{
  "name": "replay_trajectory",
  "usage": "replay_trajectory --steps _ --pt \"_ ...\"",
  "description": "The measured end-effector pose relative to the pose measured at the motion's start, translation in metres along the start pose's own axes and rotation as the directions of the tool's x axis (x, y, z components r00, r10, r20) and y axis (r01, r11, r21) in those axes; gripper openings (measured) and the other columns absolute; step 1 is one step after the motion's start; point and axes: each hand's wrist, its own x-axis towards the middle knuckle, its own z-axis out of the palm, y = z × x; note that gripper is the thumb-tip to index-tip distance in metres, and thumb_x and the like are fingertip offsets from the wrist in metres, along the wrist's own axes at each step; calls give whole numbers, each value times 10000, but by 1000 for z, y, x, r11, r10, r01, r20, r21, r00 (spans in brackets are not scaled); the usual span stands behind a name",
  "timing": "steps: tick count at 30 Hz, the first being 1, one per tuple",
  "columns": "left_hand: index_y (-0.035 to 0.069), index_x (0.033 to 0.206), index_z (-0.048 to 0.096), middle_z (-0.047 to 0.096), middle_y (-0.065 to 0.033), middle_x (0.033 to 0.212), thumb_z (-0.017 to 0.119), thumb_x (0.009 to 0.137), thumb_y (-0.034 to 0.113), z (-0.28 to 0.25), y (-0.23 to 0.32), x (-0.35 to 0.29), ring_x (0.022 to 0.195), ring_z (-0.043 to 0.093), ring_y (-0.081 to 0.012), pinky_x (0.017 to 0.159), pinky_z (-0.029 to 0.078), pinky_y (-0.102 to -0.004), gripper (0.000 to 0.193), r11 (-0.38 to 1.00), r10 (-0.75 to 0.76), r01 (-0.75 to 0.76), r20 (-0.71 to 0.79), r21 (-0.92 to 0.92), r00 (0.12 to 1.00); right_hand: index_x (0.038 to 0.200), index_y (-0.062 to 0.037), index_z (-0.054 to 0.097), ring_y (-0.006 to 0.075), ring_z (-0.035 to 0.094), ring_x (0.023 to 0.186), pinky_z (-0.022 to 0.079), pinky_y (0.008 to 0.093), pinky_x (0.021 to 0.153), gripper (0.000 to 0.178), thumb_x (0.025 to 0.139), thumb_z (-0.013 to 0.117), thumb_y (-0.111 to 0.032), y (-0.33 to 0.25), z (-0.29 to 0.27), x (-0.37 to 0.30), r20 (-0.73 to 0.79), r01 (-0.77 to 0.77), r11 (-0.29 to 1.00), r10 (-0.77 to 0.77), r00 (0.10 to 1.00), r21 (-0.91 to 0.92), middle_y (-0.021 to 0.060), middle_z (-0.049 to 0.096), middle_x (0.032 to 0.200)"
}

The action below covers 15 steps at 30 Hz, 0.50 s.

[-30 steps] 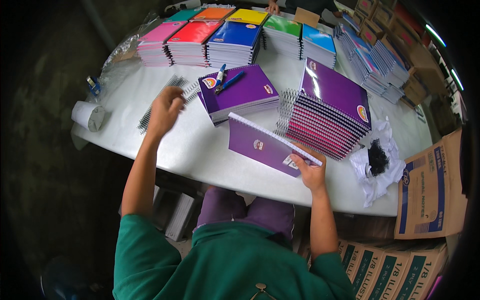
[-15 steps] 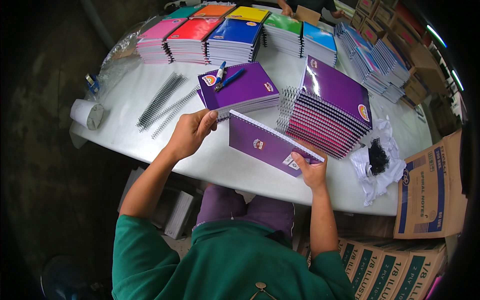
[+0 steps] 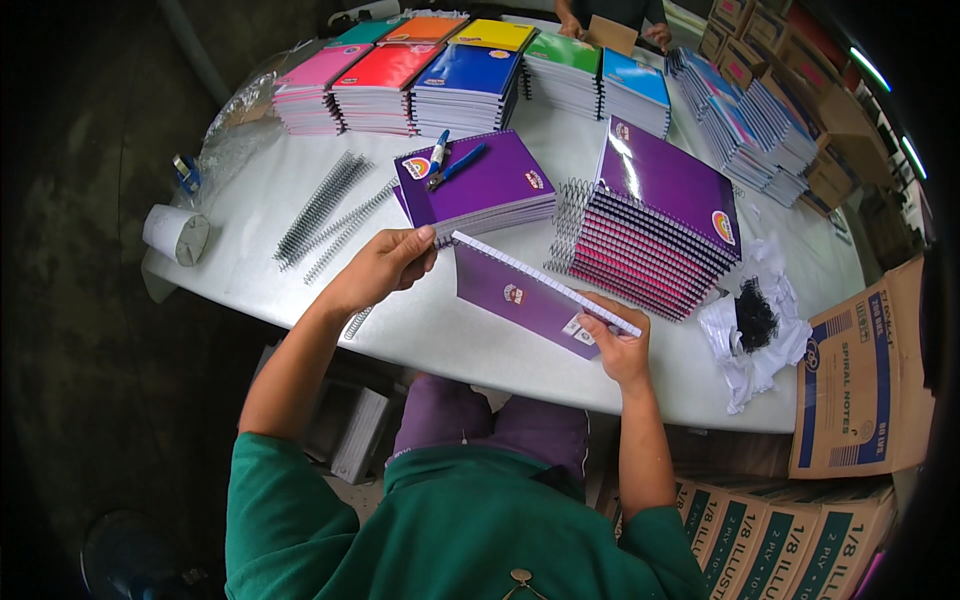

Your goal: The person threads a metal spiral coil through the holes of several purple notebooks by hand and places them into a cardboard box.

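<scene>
My right hand [image 3: 618,345] grips a purple notebook [image 3: 515,290] by its right end, thumb on the cover. The notebook is tilted, with its punched edge and white pages turned up. My left hand [image 3: 385,268] is closed in a pinch by the notebook's upper left corner, holding a thin wire spiral coil [image 3: 358,322] whose tail shows below the wrist. Just beyond lies a low stack of purple notebooks [image 3: 480,195], bearing blue-handled pliers [image 3: 455,165]. Right of it rises a taller stack of spiral-bound purple notebooks [image 3: 660,220]. Loose wire coils [image 3: 325,205] rest left of the low stack.
Stacks of coloured notebooks [image 3: 395,70] line the table's far side. Crumpled white paper with black scraps [image 3: 755,315] lies at right, near an open cardboard box [image 3: 860,375]. A white cup-like roll [image 3: 177,234] sits at the left edge. Another person's hands [image 3: 657,38] show at the back.
The notebook has tipped slightly, showing more of its page edge. My left hand has shifted a little down, and a coil's tail now shows below its wrist.
</scene>
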Motion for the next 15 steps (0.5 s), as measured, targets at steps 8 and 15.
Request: replay_trajectory --steps 8,15 --pt "62 865 557 541 -6 714 669 833 184 -11 12 5 592 461 -93 542 375 -210 168 974 213 -209 -51 87 976 1072 35 627 118 624 803 493 231 746 247 827 622 -1 -5 -4 5 83 41 998 -38 996 -37 130 669 998" --pt "51 1126 526 563 -81 1113 693 785 151 -1 40 -2 972 564 -240 794 451 -351 393 319 338 -365 254 875 906 1087 20 626 116 620 803 500 222 728 274 814 606 31 -3 0 -3 40 -23 998 25 999 -53 106 676 979"
